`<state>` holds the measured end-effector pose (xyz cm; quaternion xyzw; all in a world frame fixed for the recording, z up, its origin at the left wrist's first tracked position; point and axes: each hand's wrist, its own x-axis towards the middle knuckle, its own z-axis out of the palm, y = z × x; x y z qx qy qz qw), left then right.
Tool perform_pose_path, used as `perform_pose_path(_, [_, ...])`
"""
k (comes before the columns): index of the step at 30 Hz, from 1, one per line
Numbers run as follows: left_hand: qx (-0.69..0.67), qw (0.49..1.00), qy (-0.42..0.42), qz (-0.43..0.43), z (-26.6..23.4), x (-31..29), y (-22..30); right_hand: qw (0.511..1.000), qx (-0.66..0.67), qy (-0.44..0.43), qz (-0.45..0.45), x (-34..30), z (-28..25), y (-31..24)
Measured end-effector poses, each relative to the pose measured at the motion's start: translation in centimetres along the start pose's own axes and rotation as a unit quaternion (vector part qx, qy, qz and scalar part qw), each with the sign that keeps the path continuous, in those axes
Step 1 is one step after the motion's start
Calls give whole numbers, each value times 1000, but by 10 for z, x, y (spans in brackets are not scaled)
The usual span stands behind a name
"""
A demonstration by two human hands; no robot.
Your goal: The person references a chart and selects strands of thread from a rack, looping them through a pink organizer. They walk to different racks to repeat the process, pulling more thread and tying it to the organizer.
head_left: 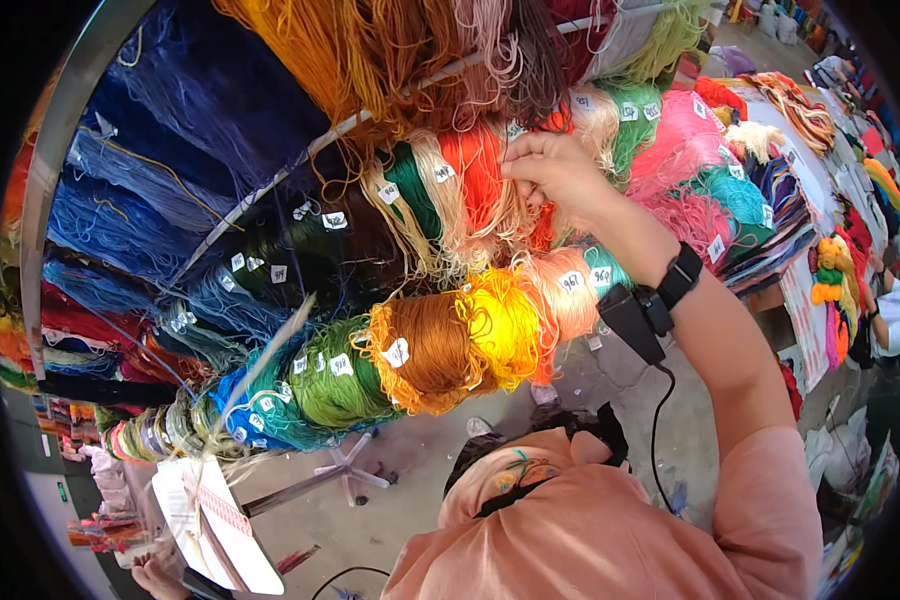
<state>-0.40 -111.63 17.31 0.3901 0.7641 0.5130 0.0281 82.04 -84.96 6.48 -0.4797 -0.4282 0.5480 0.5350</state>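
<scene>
Right hand [555,170] fingertips are sinking into the yarn skeins [470,190], grip unclear. Left hand [160,575] is getting cut off by the bottom edge behind the white card [215,520]. Skein tags [397,352] are reading too small. Far table [820,160] is blurring at the rim.

Soft, fibrous wool skeins [440,350] hang matt and fuzzy at frame centre, with small paper tags [397,352]. The curved metal rail [60,150] upper left gleams smooth. Pink cloth sleeve [770,500], lower right, looks matt.
</scene>
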Motion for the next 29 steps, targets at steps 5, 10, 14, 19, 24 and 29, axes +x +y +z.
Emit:
perform_pose_path(5, [217, 961, -75, 155, 131, -25, 105, 960, -269, 67, -27, 11, -4, 18])
perform_pose_path(10, [130, 895, -349, 247, 277, -140, 233, 833, -524, 114, -132, 9, 19, 13])
perform_pose_path(14, [-107, 836, -533, 73, 355, -197, 314, 815, -540, 142, -154, 15, 5, 22])
perform_pose_path(19, [-377, 674, -622, -129, 400, -227, 359, 936, -340, 83, -45, 6, 4, 12])
perform_pose_path(24, [-408, 612, -610, -295, 445, -259, 372, 976, -194, 103, 1, 3, 1, 9])
perform_pose_path(29, [-364, 581, -646, -335, 493, -287, 373, 995, -39, 79, 41, -5, 3, -4])
